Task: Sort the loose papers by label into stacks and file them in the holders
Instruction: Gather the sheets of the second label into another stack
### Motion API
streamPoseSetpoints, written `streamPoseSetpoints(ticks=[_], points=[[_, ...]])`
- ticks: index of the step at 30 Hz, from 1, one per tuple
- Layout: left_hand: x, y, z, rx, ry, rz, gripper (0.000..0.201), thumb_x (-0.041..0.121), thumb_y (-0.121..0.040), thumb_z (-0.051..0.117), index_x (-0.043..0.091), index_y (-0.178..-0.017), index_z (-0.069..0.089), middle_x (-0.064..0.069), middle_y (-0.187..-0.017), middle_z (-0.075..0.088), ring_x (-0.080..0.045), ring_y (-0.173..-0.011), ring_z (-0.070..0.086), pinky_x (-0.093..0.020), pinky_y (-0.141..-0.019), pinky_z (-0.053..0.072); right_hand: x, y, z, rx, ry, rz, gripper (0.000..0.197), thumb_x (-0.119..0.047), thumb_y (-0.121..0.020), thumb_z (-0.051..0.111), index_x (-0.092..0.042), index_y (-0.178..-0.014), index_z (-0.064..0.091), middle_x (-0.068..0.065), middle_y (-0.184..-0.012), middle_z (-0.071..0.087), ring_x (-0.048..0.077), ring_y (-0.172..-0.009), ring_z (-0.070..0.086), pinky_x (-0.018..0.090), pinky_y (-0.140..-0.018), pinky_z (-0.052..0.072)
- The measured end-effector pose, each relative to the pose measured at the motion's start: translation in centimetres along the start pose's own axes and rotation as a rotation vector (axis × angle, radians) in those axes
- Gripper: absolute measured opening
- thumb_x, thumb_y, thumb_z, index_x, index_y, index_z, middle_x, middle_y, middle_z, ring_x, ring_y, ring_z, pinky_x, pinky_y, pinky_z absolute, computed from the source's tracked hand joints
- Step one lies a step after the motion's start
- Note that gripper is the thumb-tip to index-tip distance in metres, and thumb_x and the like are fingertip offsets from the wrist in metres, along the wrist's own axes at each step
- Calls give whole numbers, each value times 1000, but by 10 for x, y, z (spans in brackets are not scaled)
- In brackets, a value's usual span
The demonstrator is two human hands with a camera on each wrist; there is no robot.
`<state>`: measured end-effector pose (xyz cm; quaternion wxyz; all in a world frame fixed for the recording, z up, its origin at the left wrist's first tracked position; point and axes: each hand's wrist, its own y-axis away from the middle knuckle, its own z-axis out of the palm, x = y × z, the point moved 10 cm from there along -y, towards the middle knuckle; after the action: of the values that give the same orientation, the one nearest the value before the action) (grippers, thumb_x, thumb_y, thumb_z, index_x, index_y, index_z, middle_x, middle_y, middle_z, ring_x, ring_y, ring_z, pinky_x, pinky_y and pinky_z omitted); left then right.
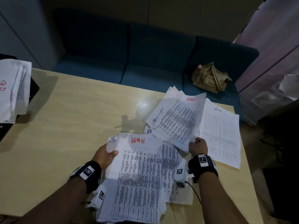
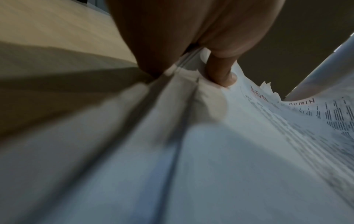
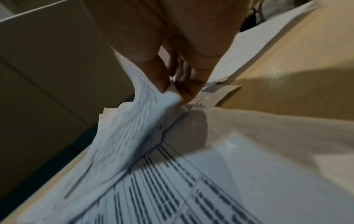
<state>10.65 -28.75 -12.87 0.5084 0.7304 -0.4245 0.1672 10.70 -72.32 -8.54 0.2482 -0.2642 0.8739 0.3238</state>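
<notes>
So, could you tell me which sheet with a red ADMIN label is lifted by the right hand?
The tilted sheet further back; the right hand pinches its near corner.

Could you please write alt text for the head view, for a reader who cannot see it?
A person's left hand grips a stack topped "ADMIN" in red, while the right hand pinches a second ADMIN sheet off loose papers on a wooden table. A tan bag sits on the blue sofa behind.

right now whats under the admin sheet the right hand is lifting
The right hand pinches the lifted sheet at its near corner. Under it, edges of more printed papers poke out, with a blue scribble. Their labels are covered.
</notes>
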Motion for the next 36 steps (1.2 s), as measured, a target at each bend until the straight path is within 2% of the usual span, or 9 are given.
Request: streamPoseSetpoints(ticks=[6, 10, 13, 18, 21, 27, 31, 33, 36], points=[[-3, 0, -4, -12, 64, -37, 29, 18, -91, 63, 6, -117, 61, -8, -101, 65, -26, -92, 61, -31, -83, 46, -4, 3, -44, 82, -408, 32, 44, 0, -93, 36, -7, -136, 42, 11, -114, 51, 33, -73, 59, 49, -79, 55], [-3, 0, -4, -35, 110, -51, 30, 20, -93, 59, 7, -120, 60, -12, -113, 66, -27, -98, 62, -33, -87, 46, -17, 15, -87, 124, -516, -54, 32, -1, -90, 35, -7, -119, 49, 13, -98, 52, 31, -63, 59, 43, -68, 55], [2, 0, -6, -29, 130, -47, 33, 21, -94, 56, 8, -124, 57, -12, -116, 64, -28, -103, 59, -35, -92, 45, -25, 27, -85, 7, -526, -138, 19, 0, -89, 37, -7, -101, 48, 8, -88, 49, 24, -54, 54, 34, -55, 52], [7, -3, -6, -27, 170, -45, 37, 21, -95, 53, 12, -131, 54, -12, -125, 62, -29, -112, 58, -41, -100, 44, -20, 55, -27, -253, -333, -304, 16, -3, -97, 41, -2, -106, 54, 20, -94, 61, 26, -68, 60, 31, -52, 54], [9, -6, -6, -13, 242, -37, 36, 24, -95, 56, 13, -129, 56, -11, -125, 63, -27, -110, 59, -38, -98, 44, -9, 77, 23, -424, -60, -335, 14, -12, -96, 44, -17, -101, 57, 10, -92, 65, 24, -78, 64, 42, -69, 58], [15, 1, 0, -77, 351, -2, 73, 53, -81, 66, 26, -144, 39, 6, -134, 49, -24, -128, 47, -42, -106, 38, -15, 109, 71, -759, 415, -431, 26, -19, -89, 57, -26, -113, 60, -4, -100, 70, 8, -87, 65, 34, -87, 54], [21, 3, -3, -47, 113, 73, 62, 27, -83, 73, 15, -137, 46, 3, -116, 56, -20, -103, 54, -28, -78, 44, -55, 86, 57, -593, 586, -486, 39, -47, -93, 49, -19, -114, 67, 0, -99, 71, 10, -82, 64, 31, -89, 51], [18, 4, 0, -75, 97, 54, 57, 23, -82, 74, 16, -133, 49, 6, -110, 56, -19, -103, 55, -32, -85, 45, -84, 72, 51, -431, 578, -518, 49, -47, -92, 51, -17, -130, 54, 6, -124, 62, 20, -108, 59, 34, -98, 45], [23, 7, 13, -159, 50, 85, 42, 16, -79, 76, 28, -114, 55, 11, -98, 63, -20, -101, 61, -35, -92, 47, -129, 73, 65, -245, 582, -707, 70, -48, -89, 54, -19, -147, 27, 9, -152, 30, 27, -139, 28, 44, -114, 27]])
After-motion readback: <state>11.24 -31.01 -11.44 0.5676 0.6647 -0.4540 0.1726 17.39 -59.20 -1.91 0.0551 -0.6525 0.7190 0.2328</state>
